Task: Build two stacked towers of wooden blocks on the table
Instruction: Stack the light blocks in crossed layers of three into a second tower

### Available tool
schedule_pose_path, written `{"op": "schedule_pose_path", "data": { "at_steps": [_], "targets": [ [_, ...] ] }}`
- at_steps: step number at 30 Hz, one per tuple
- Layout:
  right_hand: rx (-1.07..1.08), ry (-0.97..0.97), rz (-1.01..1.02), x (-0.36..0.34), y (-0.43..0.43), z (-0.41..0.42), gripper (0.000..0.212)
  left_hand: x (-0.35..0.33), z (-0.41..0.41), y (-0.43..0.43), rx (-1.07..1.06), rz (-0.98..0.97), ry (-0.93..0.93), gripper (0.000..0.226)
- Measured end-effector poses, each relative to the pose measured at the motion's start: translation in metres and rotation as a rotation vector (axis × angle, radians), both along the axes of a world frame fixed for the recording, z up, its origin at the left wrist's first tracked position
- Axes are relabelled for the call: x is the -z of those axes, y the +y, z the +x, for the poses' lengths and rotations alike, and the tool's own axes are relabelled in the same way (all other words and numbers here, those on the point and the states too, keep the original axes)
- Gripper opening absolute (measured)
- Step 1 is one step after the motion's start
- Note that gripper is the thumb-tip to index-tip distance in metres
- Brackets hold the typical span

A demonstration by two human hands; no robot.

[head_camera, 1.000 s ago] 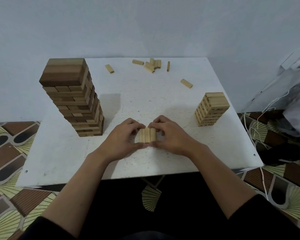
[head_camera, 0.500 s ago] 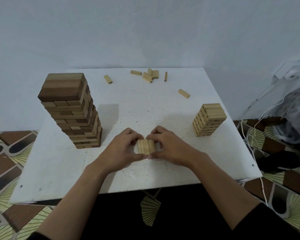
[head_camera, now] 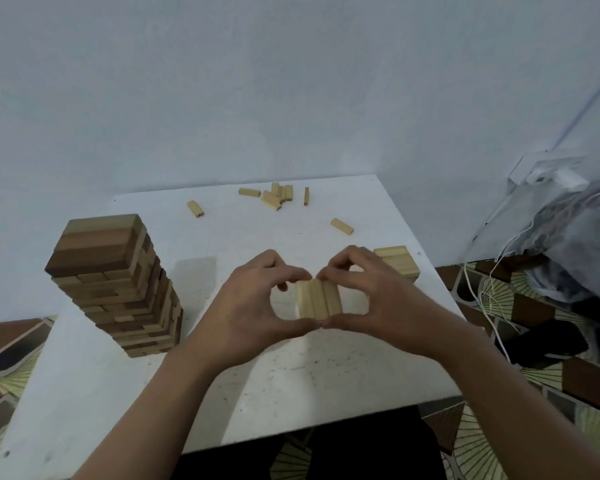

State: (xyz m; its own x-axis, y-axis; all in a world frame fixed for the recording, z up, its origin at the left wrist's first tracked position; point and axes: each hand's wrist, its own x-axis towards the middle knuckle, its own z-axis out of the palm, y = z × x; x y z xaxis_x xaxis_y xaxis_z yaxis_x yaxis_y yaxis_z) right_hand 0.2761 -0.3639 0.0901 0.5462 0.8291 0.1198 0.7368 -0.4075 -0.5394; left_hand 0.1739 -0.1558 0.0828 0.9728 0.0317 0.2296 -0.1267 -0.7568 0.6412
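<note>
A set of three pale wooden blocks (head_camera: 318, 301), pressed side by side, is held between both hands above the white table (head_camera: 257, 382). My left hand (head_camera: 250, 306) pinches its left side and my right hand (head_camera: 378, 303) pinches its right side, thumbs under and fingertips on top. A tall tower of brown and pale blocks (head_camera: 118, 285) stands at the table's left. A short pale tower (head_camera: 397, 265) stands at the right, partly hidden behind my right hand.
Several loose pale blocks (head_camera: 274, 197) lie at the table's far edge, with single ones at the far left (head_camera: 195, 208) and far right (head_camera: 342, 226). A wall rises right behind the table. A plastic bag and white cords (head_camera: 561, 237) sit on the floor to the right.
Both hands have lifted the set of three blocks off the table and a little to the right. The camera has tilted up, so the table sits lower in view.
</note>
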Motion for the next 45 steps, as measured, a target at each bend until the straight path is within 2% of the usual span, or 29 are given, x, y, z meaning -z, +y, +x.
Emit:
{"op": "schedule_pose_path", "data": {
  "at_steps": [4,9,15,22,30,45],
  "targets": [
    [0.043,-0.015,0.012,-0.019,-0.028,0.022,0.056,-0.018,0.031,-0.026,0.029,0.077,-0.042,0.054],
    [0.117,0.009,0.006,-0.029,-0.059,0.061,0.054,-0.019,0.073,-0.059,0.02,0.05,-0.1,0.053],
    [0.123,0.08,-0.071,-0.025,-0.077,0.099,0.052,-0.007,0.103,-0.085,-0.038,0.083,-0.05,0.054],
    [0.096,0.138,-0.145,-0.015,-0.08,0.121,0.053,0.006,0.113,-0.095,-0.112,0.102,0.03,0.058],
    [0.079,0.171,-0.175,-0.011,-0.077,0.126,0.068,0.007,0.115,-0.092,-0.135,0.097,0.09,0.06],
    [0.108,0.167,-0.173,-0.01,-0.075,0.12,0.065,0.01,0.115,-0.089,-0.132,0.075,0.13,0.064]
  ]
}}
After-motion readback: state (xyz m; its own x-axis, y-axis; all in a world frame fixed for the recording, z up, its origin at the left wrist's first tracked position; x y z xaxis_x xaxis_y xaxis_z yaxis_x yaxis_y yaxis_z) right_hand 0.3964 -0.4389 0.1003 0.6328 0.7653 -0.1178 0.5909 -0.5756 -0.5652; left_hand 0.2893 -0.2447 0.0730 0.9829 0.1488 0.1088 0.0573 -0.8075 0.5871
